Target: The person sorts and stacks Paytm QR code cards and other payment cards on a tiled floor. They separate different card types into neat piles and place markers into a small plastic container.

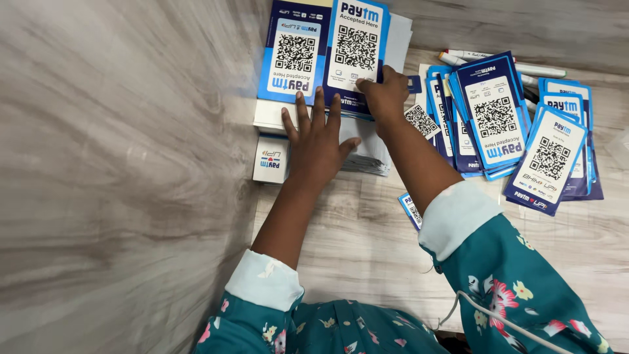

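Seen from above, the left hand (316,134) lies flat, fingers spread, on a low stack of white sheets (364,152) on the wood-grain table (367,242). The right hand (385,92) pinches the lower edge of a blue-and-white code card (357,46), which stands tilted over another blue card (293,52) just beside it. To the right, a fanned pile of similar blue cards (498,118) lies overlapping, with white markers (517,65) behind it. A small white box (270,159) sits near the left hand; both sleeves are teal and floral
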